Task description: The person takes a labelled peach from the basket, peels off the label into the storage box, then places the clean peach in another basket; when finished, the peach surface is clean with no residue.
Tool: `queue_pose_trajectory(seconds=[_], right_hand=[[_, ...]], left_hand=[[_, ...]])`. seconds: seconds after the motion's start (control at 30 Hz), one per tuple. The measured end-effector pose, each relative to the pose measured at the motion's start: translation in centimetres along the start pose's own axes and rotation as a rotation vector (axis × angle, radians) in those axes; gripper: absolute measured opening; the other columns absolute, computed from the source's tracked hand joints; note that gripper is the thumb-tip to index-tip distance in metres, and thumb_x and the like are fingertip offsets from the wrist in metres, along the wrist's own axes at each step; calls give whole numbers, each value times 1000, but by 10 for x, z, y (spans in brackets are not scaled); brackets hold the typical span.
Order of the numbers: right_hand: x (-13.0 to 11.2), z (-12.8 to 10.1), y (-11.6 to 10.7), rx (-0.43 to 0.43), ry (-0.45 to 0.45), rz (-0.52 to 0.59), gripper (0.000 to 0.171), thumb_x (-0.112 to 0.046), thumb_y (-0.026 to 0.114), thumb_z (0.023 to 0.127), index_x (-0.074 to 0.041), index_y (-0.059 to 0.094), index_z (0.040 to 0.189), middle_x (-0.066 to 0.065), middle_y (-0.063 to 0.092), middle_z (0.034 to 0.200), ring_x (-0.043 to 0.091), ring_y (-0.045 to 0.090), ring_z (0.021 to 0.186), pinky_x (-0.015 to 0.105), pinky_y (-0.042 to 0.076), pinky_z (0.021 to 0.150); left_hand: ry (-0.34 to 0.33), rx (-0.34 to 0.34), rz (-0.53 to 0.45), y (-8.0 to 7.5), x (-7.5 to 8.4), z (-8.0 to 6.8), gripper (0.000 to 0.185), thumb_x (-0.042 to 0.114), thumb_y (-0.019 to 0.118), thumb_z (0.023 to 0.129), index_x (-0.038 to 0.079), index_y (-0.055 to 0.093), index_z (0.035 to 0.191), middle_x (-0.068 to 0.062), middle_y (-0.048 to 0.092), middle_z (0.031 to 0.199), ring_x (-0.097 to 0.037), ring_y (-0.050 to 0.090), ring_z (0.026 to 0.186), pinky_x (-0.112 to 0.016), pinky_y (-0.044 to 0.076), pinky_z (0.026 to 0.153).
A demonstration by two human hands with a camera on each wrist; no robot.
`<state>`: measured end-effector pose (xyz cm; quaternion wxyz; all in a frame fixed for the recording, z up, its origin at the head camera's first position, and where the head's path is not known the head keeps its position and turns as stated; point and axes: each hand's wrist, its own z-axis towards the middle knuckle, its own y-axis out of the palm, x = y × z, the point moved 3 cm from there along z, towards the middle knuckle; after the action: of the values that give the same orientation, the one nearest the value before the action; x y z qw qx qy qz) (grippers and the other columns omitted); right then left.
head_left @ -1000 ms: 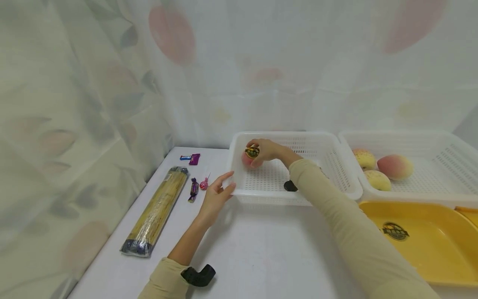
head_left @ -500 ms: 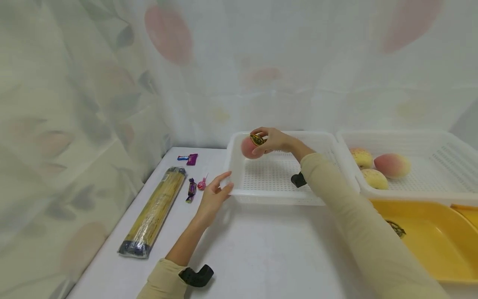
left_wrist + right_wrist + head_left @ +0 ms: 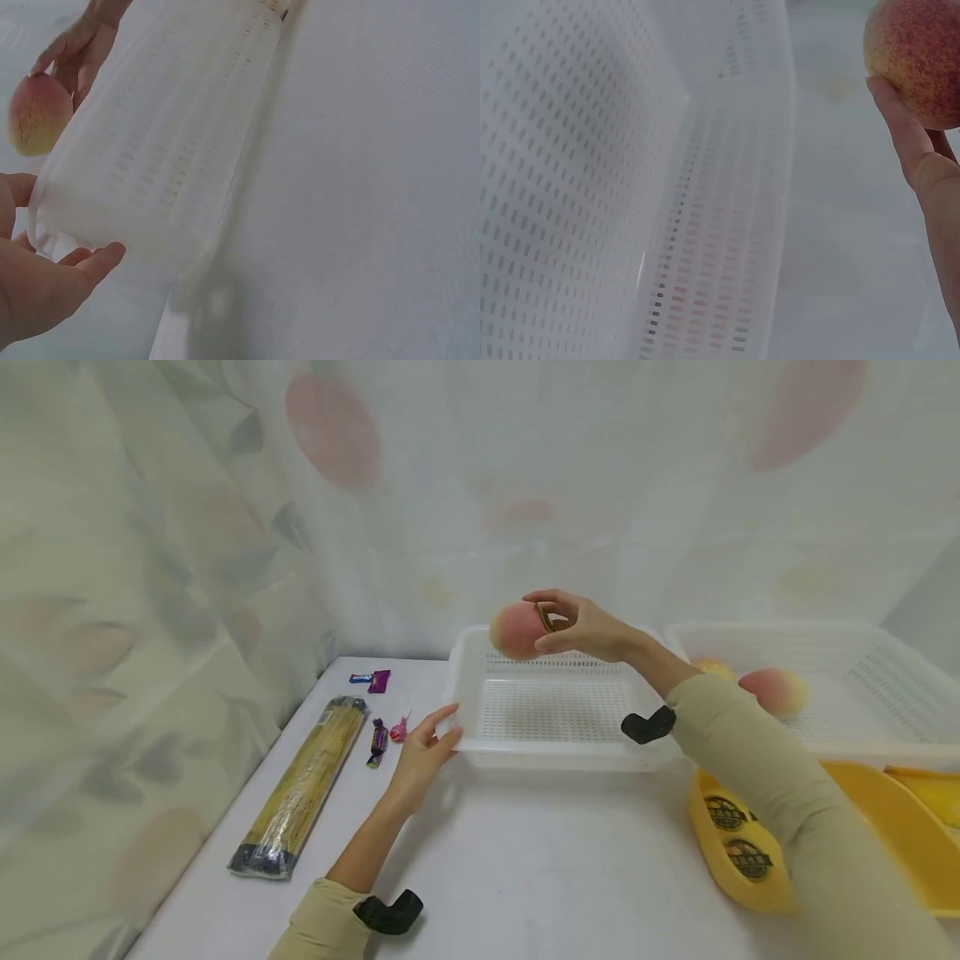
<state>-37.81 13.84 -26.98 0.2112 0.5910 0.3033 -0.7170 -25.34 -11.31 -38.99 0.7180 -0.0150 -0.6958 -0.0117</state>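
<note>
My right hand (image 3: pixel 577 625) holds a pink peach (image 3: pixel 517 629) with a dark sticker in the air above the far left corner of an empty white perforated basket (image 3: pixel 555 752). The right wrist view shows the peach (image 3: pixel 919 60) resting against my fingers (image 3: pixel 907 139). My left hand (image 3: pixel 423 752) lies with relaxed fingers against the basket's near left corner; the left wrist view shows its fingertips (image 3: pixel 94 262) at the basket wall (image 3: pixel 161 165) and the peach (image 3: pixel 37 112) beyond.
A second white basket (image 3: pixel 885 693) at the right holds more peaches (image 3: pixel 772 689). A yellow tray (image 3: pixel 750 852) lies near right. Left of the basket lie a long spaghetti pack (image 3: pixel 303 785), wrapped candies (image 3: pixel 377 742), a lollipop (image 3: pixel 399 731) and a small bar (image 3: pixel 371 677).
My right hand has lifted the peach up out of the basket and slightly rightward. The left hand has stayed at the basket's corner.
</note>
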Motion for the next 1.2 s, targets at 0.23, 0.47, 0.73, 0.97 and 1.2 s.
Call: queue_pose_trajectory(seconds=[0.23,0.47,0.73,0.97,1.2], right_hand=[[-10,-52,17,-67,-141,32,67,-1,76,78,-13,46,136,13,41,136,31,48,116,39,53,85],[-5,-99,49,-170,-173,56,68,5,77,74,-7,46,134,12,43,133,27,45,110,35,55,82],[13,-139,86,-271,-93,-59,70,3,76,76,-1,41,136,16,40,136,29,46,117,43,55,83],[39,-153,105,-303,52,-282,67,-18,81,77,-18,46,135,1,46,135,23,42,125,37,53,87],[56,-157,118,-340,121,-379,69,-24,83,74,-26,46,133,-7,46,132,19,43,123,29,52,86]], left_hand=[[-4,-6,-3,-1,0,1,46,14,56,97,13,45,142,-15,37,145,-39,47,122,-37,46,97],[5,-9,-22,-6,3,-1,45,12,55,98,12,44,142,-14,39,143,-39,46,123,-39,44,99],[20,-23,-46,-11,9,-2,46,8,53,98,9,42,143,-18,38,143,-40,43,124,-42,42,101],[16,-12,-17,-16,10,-2,47,8,54,98,9,42,143,-18,39,143,-35,49,118,-36,46,97],[142,99,159,-23,23,-10,51,16,63,93,12,46,141,-8,36,145,-27,37,130,-40,39,105]])
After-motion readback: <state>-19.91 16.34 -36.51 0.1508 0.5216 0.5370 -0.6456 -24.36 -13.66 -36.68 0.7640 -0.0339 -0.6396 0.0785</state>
